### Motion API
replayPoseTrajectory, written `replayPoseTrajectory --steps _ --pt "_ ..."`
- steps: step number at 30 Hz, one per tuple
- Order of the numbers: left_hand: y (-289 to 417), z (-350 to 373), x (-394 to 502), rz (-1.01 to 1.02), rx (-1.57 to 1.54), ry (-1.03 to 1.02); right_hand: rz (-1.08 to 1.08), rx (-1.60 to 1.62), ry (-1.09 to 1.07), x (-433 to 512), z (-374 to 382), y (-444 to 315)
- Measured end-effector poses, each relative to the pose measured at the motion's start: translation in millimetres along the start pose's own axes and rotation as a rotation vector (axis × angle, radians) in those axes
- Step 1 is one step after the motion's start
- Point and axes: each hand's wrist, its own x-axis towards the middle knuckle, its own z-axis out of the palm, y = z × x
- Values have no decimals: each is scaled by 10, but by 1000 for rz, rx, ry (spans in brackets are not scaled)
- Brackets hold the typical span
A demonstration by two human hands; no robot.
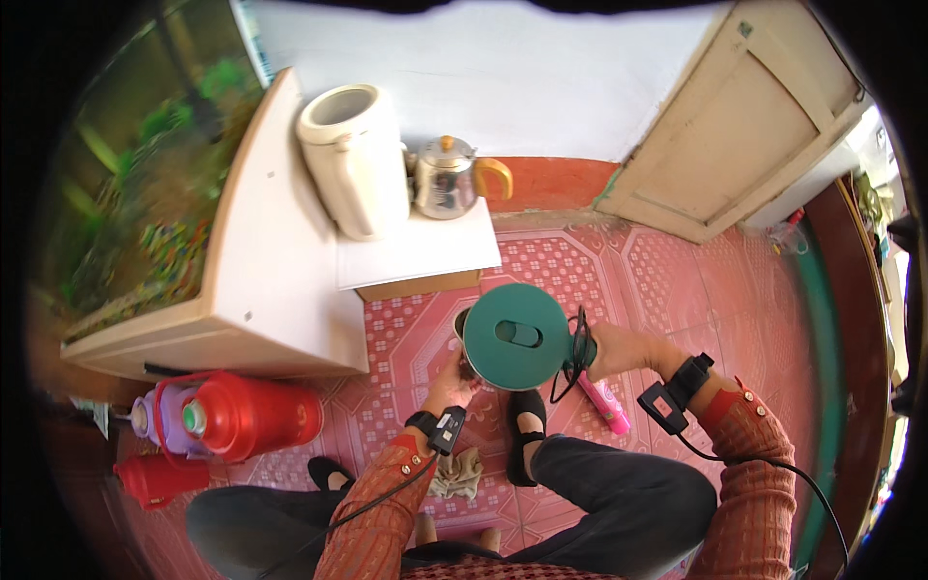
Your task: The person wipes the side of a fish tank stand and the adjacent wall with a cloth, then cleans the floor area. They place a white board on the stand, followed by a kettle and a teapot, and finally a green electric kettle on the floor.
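An electric kettle (pixel 516 335) with a flat green lid hangs above the floor between my hands, its spout towards the left. My right hand (pixel 625 349) grips the kettle's green handle together with a coiled black power cord (pixel 578 348). Against the kettle's lower left side rests my left hand (pixel 449 383), its fingertips partly hidden by the body. Below the handle, a pink tube-shaped container (pixel 607 406) lies on the floor. A crumpled beige cloth (pixel 458 475) lies near my left wrist.
A low white stand (pixel 435 254) holds a cream thermos jug (pixel 362 174) and a glass teapot (pixel 448 185). Left is an aquarium (pixel 159 174) on a white cabinet (pixel 268 239); red thermos flasks (pixel 254 413) and a purple one (pixel 163 420) sit below. A wooden door (pixel 747 130) stands behind.
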Motion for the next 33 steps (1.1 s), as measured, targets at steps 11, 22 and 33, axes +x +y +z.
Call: replayPoseTrajectory --steps 11,22,33 --pt "-144 9 728 611 1057 -326 7 59 312 405 144 956" --pt "-360 46 1083 619 977 -262 38 260 344 347 174 1210" --pt "-245 119 1254 -9 478 81 21 324 377 375 286 1460"
